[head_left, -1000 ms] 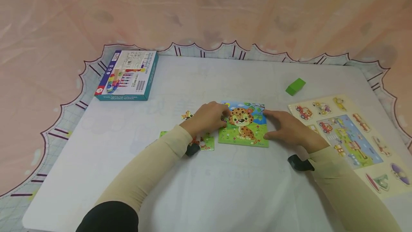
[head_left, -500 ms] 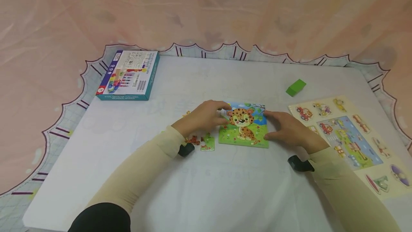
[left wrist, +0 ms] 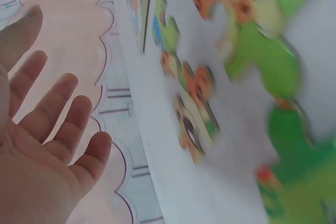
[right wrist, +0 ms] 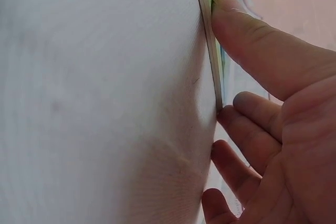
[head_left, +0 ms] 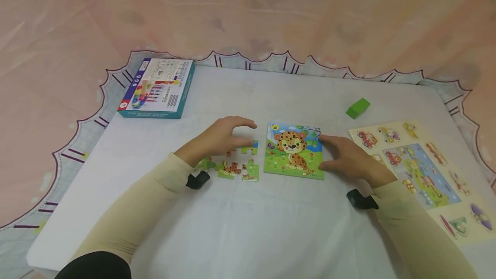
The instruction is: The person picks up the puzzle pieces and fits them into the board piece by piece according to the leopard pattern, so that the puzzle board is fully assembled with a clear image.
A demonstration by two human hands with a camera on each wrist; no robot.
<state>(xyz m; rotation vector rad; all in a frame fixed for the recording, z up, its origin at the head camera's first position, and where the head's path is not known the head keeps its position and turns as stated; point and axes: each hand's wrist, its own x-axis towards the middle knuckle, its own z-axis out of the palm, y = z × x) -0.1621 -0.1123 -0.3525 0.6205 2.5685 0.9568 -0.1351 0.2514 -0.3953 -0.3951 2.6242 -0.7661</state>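
White tabletop, and there's the leopard puzzle board, just right of the loose jigsaw pieces! Right hand, spread wide, touches the board's right edge; left hand, wide and empty, hovers nearest the pieces.

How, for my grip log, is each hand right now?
Left hand: open, holding nothing.
Right hand: open, touching the right edge of the square, blue-and-green board with a printed leopard.

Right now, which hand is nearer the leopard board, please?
Right. The right hand touches the leopard board at its right edge; the left hand is apart to its left, near loose puzzle pieces.
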